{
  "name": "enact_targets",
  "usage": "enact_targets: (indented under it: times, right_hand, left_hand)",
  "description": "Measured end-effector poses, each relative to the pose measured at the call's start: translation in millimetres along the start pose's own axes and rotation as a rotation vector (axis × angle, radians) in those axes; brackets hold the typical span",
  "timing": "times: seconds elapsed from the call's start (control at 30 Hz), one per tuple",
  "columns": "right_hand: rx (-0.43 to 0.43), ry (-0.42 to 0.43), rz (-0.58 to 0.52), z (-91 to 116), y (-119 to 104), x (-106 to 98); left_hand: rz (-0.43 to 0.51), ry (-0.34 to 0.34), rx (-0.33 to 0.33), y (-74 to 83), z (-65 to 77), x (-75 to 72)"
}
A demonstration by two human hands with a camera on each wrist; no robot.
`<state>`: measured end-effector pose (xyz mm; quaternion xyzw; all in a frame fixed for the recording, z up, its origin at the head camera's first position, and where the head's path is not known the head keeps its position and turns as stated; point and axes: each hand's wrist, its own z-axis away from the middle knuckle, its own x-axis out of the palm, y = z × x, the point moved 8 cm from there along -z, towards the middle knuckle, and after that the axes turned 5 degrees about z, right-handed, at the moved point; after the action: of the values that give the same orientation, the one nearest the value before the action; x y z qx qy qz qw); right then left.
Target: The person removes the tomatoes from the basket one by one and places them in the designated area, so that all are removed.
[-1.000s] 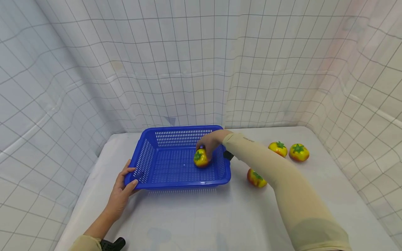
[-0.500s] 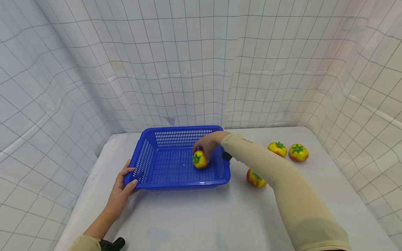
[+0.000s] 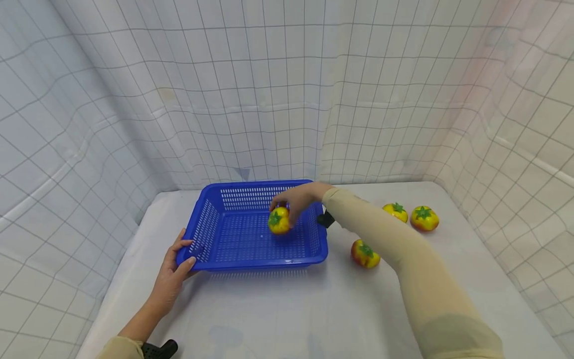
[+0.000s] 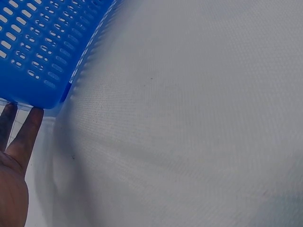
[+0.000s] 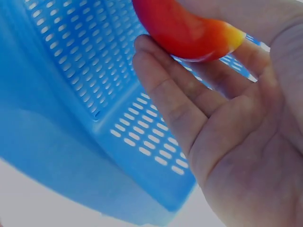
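Observation:
A blue perforated plastic basket (image 3: pixel 251 263) stands on the white-covered table. My left hand (image 3: pixel 172 269) grips its near left corner, with the thumb on the rim; in the left wrist view, fingers (image 4: pixel 27 137) touch the basket wall from outside. Over the right half of the basket, my right hand (image 3: pixel 299 199) holds a glossy yellow-red persimmon (image 3: pixel 279 221) with a green leafy top. The right wrist view shows the red underside of this persimmon (image 5: pixel 189 35) between thumb and fingers. Whether it touches the basket floor I cannot tell.
To the right of the basket lie three similar persimmons: one nearer (image 3: pixel 365 254), one partly behind the right sleeve (image 3: pixel 395 211) and one farther right (image 3: pixel 424 219). White gridded curtains (image 3: pixel 269 99) hang behind the table and at both sides.
My right hand has moved slightly left and away from me with the persimmon, which appears a little higher. The left hand and basket have hardly moved.

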<state>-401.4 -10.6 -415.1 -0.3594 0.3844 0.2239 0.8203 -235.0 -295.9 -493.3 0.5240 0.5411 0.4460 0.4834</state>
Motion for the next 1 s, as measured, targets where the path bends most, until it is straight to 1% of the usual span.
enact_targets:
  times: [0.27, 0.43, 0.63, 0.83, 1.0]
  right_hand:
    - [-0.057, 0.068, -0.193, 31, 5, -16]
    - [-0.077, 0.097, -0.263, 52, 12, -23]
    - [-0.079, 0.113, -0.365, 77, 24, -27]
    - [-0.071, 0.142, -0.397, 103, 38, -26]
    - [-0.058, 0.165, -0.428, 127, 54, -19]
  left_hand:
    - [-0.006, -0.003, 0.008, 1.0, -0.1, 1.1]
    - [-0.024, 0.002, 0.004, 0.9, -0.3, 1.4]
    - [-0.037, 0.001, 0.007, 1.1, 0.4, 2.2]
    - [-0.02, -0.005, 0.021, 2.0, 0.3, 2.5]
    - [-0.017, -0.005, 0.024, 3.1, -0.3, 3.3]
